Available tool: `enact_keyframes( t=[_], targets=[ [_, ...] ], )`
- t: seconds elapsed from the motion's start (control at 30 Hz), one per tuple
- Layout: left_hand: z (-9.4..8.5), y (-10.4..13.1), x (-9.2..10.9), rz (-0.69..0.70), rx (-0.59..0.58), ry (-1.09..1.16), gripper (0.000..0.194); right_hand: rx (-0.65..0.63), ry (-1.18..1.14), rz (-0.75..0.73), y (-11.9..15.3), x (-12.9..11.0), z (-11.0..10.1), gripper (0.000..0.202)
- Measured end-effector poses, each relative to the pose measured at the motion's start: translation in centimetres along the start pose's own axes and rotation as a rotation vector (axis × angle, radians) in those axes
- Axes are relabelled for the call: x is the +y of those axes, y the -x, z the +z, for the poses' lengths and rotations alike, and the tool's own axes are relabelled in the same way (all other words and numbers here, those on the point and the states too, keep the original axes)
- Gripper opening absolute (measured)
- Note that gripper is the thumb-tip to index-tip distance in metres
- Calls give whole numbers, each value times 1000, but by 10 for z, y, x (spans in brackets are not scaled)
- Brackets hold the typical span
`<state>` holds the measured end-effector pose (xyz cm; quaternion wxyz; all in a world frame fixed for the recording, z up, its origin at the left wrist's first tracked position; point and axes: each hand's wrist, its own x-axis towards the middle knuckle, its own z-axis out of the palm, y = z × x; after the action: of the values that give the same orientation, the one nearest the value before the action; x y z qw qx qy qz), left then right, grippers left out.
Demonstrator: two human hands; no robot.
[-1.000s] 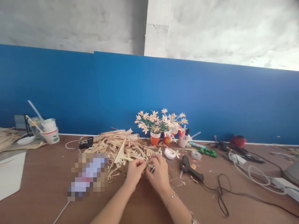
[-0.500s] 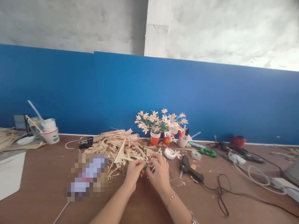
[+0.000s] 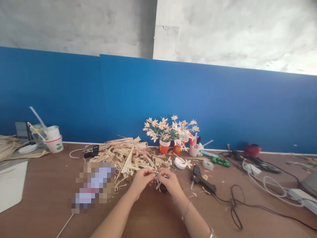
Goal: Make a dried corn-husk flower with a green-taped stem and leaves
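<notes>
Fingers pinched, my left hand point(image 3: 143, 181) grips a small green piece point(image 3: 156, 174) at the front of the husk pile. My right hand point(image 3: 168, 180) meets it from the other side, thumb and fingertips closed on the same green piece. Its exact shape is too small to tell. Beneath my right hand lie a pale strip and a small dark round thing point(image 3: 163, 188). Dry pale husks point(image 3: 126, 152) are heaped just beyond my left hand. A pale flower point(image 3: 188, 163) lies by a white round roll point(image 3: 180, 163), beyond my right hand.
Cups of pale flowers point(image 3: 164, 147) stand by the blue partition point(image 3: 148, 92). A black glue gun point(image 3: 203, 180) lies to the right, its cable trailing. Further right are white cables and a power strip point(image 3: 303, 200). A blurred-out object point(image 3: 94, 186) lies left; a white cup point(image 3: 54, 144) stands behind.
My right hand has turned and its fingers, spread and raised before, are now drawn in at the green piece. My left hand has shifted slightly.
</notes>
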<state>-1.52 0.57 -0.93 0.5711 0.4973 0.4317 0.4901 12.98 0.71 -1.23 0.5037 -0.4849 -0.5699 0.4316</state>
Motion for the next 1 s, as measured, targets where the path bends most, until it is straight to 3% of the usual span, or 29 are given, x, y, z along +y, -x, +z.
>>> enact_keyframes(
  t=[0.17, 0.5, 1.0],
  targets=[
    [-1, 1, 4, -4, -28, 21, 21, -194, -278, 268, 3, -10, -4, 8],
    [-5, 4, 6, 20, -202, 112, 20, -427, -538, 382, 10, -13, -6, 9],
    [-6, 7, 12, 72, -269, 106, 19, -504, -667, 437, 12, -11, -10, 11]
  ],
)
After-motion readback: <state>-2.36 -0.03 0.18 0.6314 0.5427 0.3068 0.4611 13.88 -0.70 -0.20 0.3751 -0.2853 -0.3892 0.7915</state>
